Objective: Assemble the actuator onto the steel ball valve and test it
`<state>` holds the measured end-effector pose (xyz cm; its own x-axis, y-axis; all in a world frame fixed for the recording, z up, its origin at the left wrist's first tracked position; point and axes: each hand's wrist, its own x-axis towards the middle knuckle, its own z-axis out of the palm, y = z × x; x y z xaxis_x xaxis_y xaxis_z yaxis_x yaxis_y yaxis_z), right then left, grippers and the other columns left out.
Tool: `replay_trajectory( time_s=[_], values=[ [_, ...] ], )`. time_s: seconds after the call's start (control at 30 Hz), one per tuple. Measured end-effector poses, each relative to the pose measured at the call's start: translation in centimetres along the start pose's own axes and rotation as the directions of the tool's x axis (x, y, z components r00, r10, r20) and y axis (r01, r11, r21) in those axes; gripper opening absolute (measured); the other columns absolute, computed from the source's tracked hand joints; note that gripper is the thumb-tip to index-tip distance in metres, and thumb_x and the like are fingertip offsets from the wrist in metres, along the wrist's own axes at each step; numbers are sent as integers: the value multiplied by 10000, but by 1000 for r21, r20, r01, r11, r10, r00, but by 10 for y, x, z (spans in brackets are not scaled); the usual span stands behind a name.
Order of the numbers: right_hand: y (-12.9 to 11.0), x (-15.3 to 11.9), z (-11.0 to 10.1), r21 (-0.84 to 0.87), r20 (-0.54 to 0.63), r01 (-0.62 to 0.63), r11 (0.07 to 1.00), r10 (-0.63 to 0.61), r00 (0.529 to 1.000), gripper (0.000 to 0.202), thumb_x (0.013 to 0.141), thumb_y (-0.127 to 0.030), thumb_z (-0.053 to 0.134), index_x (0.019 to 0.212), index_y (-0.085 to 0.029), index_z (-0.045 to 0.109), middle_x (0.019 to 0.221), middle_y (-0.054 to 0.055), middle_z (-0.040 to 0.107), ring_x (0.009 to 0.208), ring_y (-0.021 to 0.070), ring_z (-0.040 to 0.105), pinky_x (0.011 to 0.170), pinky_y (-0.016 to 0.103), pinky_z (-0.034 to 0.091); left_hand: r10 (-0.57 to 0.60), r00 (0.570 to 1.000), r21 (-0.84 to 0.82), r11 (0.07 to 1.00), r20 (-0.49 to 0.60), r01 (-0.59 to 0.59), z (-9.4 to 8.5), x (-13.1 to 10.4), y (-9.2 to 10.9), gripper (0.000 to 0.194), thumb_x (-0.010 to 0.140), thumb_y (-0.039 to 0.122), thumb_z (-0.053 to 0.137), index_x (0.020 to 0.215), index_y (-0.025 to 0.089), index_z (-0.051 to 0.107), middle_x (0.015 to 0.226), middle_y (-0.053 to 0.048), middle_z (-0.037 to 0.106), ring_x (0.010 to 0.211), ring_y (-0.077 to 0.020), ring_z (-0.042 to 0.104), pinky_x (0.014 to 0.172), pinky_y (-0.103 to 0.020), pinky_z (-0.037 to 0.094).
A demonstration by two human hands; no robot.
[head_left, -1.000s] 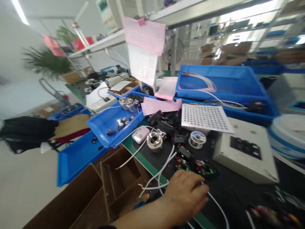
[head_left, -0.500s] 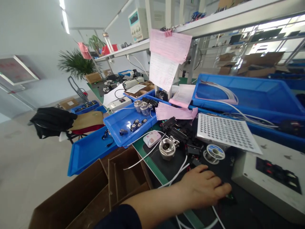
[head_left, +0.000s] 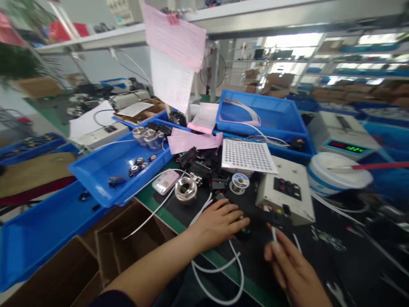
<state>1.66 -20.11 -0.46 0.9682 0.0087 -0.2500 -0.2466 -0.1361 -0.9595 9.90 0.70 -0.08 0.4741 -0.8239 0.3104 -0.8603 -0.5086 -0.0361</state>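
Observation:
My left hand (head_left: 220,224) rests palm down on the black mat, its fingers stretched out over dark parts. A bit of green circuit board (head_left: 246,230) shows by its fingertips; what lies under the palm is hidden. My right hand (head_left: 295,268) is at the lower right, thumb and forefinger closed on a thin white cable (head_left: 274,234). A loop of white cable (head_left: 241,281) hangs at the bench edge below my left hand. Beyond that hand stand a metal valve body (head_left: 186,190) with a hexagonal opening and a solder spool (head_left: 239,183).
A grey box with black switches (head_left: 287,187) stands behind my right hand. Blue trays (head_left: 105,170) hold metal parts on the left. To the right are a white tub (head_left: 338,175), a lit display unit (head_left: 347,147) and a wrench (head_left: 336,294). A sticker sheet (head_left: 249,155) lies at the back.
The view has swung to the right, bringing the tub and display unit into sight. My right hand has come into view with the white cable. My left hand stays at about the same spot on the mat.

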Motion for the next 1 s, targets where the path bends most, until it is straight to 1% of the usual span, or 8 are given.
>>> replay_trajectory(
  time_s=[0.1, 0.23, 0.4, 0.5, 0.7, 0.83, 0.93, 1.0],
  values=[
    [7, 20, 6, -5, -34, 48, 999, -49, 998, 552, 835, -553, 434, 1264, -213, 364, 724, 2, 541, 394, 77, 373, 376, 226, 300, -71, 997, -21, 997, -29, 70, 10, 2, 5, 537, 802, 408, 552, 1272, 213, 380, 1243, -25, 537, 1177, -195, 426, 1036, -398, 270],
    [2, 45, 5, -163, 61, 136, 977, -128, 990, 527, 876, -518, 349, 1256, -160, 415, 657, -9, 506, 422, 97, 414, 400, 229, 337, -145, 971, 1, 989, -192, 148, 15, -7, 14, 386, 817, 314, 553, 1186, 232, 473, 1206, -28, 564, 1144, -194, 473, 1023, -408, 305],
    [-17, 57, -5, -500, 251, 268, 823, -158, 955, 449, 900, -448, 310, 1232, -206, 491, 657, 25, 587, 626, 198, 573, 609, 308, 427, -446, 813, -10, 879, -373, 477, 14, -37, 14, 383, 790, 287, 585, 1145, 183, 483, 1169, -126, 537, 1112, -257, 494, 942, -451, 412],
    [-19, 57, -9, -551, 296, 292, 782, -145, 944, 462, 896, -456, 323, 1287, -230, 422, 782, 41, 623, 768, 232, 594, 706, 342, 421, -633, 714, -90, 763, -298, 640, 16, -56, 11, 505, 783, 355, 578, 1221, 174, 403, 1205, -150, 498, 1114, -276, 497, 890, -450, 465],
    [-9, 55, 4, -549, 294, 188, 814, -22, 955, 579, 822, -445, 475, 1335, -237, 304, 878, 45, 632, 826, 249, 602, 733, 351, 434, -685, 721, -95, 729, -106, 678, 24, -68, 4, 485, 825, 358, 521, 1249, 175, 371, 1090, -104, 604, 979, -230, 589, 831, -384, 505],
    [-5, 54, 15, -518, 253, 155, 841, -23, 967, 555, 832, -440, 451, 1323, -223, 307, 937, 68, 634, 904, 271, 597, 790, 375, 425, -727, 678, -74, 686, -110, 724, 24, -63, 0, 396, 847, 307, 491, 1213, 174, 417, 1105, -95, 601, 1006, -228, 579, 840, -373, 504],
    [-2, 50, 17, -492, 218, 146, 858, -42, 975, 573, 837, -455, 437, 1338, -228, 273, 953, 65, 626, 922, 271, 589, 796, 379, 422, -720, 682, -132, 694, -129, 707, 19, -65, 3, 331, 846, 304, 493, 1159, 201, 466, 1076, -74, 598, 996, -224, 575, 848, -388, 502],
    [2, 45, 14, -462, 222, 150, 874, -50, 974, 604, 836, -460, 440, 1353, -224, 235, 892, 45, 619, 836, 245, 602, 752, 358, 432, -742, 635, -219, 670, -214, 710, 13, -71, 5, 306, 822, 332, 530, 1101, 211, 495, 1054, -73, 573, 973, -223, 571, 825, -390, 512]
  ],
)
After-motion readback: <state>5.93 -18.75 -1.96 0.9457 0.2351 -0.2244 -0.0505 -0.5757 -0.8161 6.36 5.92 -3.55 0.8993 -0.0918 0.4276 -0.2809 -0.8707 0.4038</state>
